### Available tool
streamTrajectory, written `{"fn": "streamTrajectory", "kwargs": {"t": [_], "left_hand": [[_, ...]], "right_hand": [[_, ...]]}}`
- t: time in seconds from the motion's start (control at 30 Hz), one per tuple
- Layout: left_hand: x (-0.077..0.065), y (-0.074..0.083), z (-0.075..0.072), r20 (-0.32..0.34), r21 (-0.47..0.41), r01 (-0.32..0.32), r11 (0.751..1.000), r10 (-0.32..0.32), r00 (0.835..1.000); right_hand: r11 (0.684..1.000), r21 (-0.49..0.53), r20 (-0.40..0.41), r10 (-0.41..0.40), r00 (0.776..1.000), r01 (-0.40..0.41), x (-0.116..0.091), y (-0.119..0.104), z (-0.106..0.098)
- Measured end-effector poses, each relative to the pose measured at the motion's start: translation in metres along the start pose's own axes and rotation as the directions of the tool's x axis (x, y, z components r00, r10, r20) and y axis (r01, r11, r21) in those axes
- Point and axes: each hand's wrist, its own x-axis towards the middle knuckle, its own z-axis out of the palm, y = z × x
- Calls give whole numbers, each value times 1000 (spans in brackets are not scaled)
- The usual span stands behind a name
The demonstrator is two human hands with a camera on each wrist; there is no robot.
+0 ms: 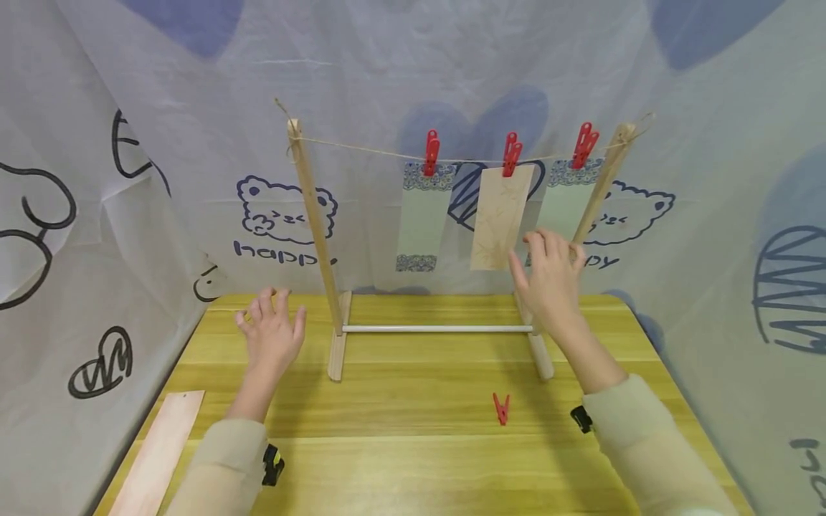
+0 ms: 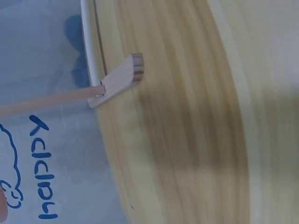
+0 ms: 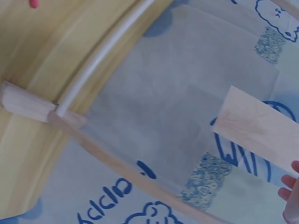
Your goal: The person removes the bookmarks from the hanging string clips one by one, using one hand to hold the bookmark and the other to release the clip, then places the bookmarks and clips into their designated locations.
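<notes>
Three paper strips hang from a string, each under a red clothespin. The left strip [image 1: 422, 218] is pale green with patterned blue ends, the middle one [image 1: 503, 218] is beige with a faint plant print, and the right strip [image 1: 563, 204] is another green one. My right hand [image 1: 555, 276], fingers loosely bent and apart, hovers by the lower edge of the beige strip and partly hides the right strip. It holds nothing; its fingertips [image 3: 287, 181] show at the right wrist view's edge. My left hand [image 1: 272, 335] is empty, raised left of the wooden stand [image 1: 316, 229], fingers spread.
A loose red clothespin [image 1: 502, 409] lies on the wooden table [image 1: 413, 401]. At the table's left edge is a long pale pink strip [image 1: 160, 451]. A white rod [image 1: 439, 329] joins the stand's feet. A printed cloth [image 1: 361, 79] encloses the back and sides.
</notes>
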Motion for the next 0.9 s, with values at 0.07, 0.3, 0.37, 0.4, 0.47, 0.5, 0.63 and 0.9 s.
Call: {"fn": "streamTrajectory", "kwargs": {"t": [0.07, 0.3, 0.37, 0.4, 0.47, 0.5, 0.63, 0.9], "left_hand": [[4, 6, 0, -8, -8, -6, 1000, 6, 1000], [15, 25, 4, -28, -52, -15, 999, 14, 999], [17, 29, 5, -36, -51, -15, 999, 13, 999], [18, 30, 5, -43, -45, -15, 999, 13, 999], [20, 34, 6, -60, -43, -18, 999, 16, 998], [21, 37, 6, -62, -42, -21, 999, 18, 998], [24, 46, 6, -82, -61, -53, 997, 48, 995], [32, 61, 6, -97, -45, -97, 994, 92, 991]], "right_hand": [[1000, 3, -24, -15, 1000, 15, 4, -2, -1], [999, 2, -86, -45, 995, 45, 19, -9, -7], [999, 6, -93, -51, 994, 51, 23, -11, -8], [998, 11, -96, -53, 994, 54, 25, -13, -9], [998, 18, -97, -60, 994, 62, 28, -15, -10], [998, 19, -99, -62, 993, 65, 30, -16, -11], [997, 13, -119, -76, 990, 78, 35, -20, -13], [995, 10, -153, -95, 984, 98, 46, -29, -18]]}}
